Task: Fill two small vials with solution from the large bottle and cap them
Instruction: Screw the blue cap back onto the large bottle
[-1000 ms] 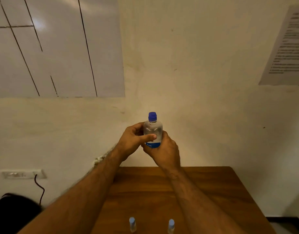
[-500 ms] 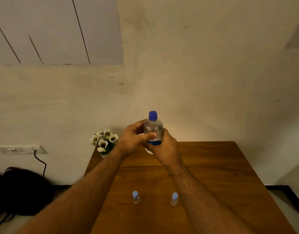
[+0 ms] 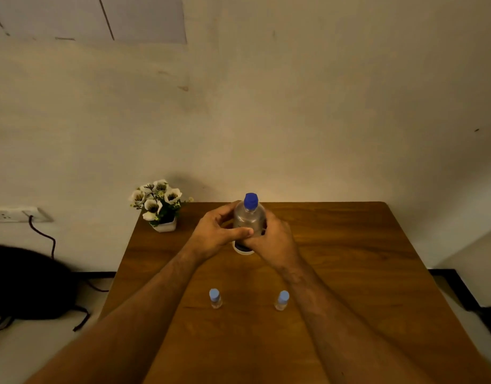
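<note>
A clear large bottle (image 3: 249, 217) with a blue cap stands upright near the far middle of the wooden table (image 3: 349, 273). Both hands wrap its body: my left hand (image 3: 216, 234) grips it from the left with the thumb across the front, and my right hand (image 3: 274, 239) grips it from the right. The bottle's lower part is mostly hidden by my fingers. Two small vials with pale blue caps stand closer to me, the left vial (image 3: 215, 298) and the right vial (image 3: 282, 300), between my forearms.
A small white pot of white flowers (image 3: 159, 205) sits at the table's far left corner. A black bag (image 3: 25, 284) lies on the floor to the left, below a wall socket (image 3: 9, 214) with a cable.
The view has tilted down, bringing more of the table and both vials into sight. My hands have lowered the bottle from in front of the wall to the table.
</note>
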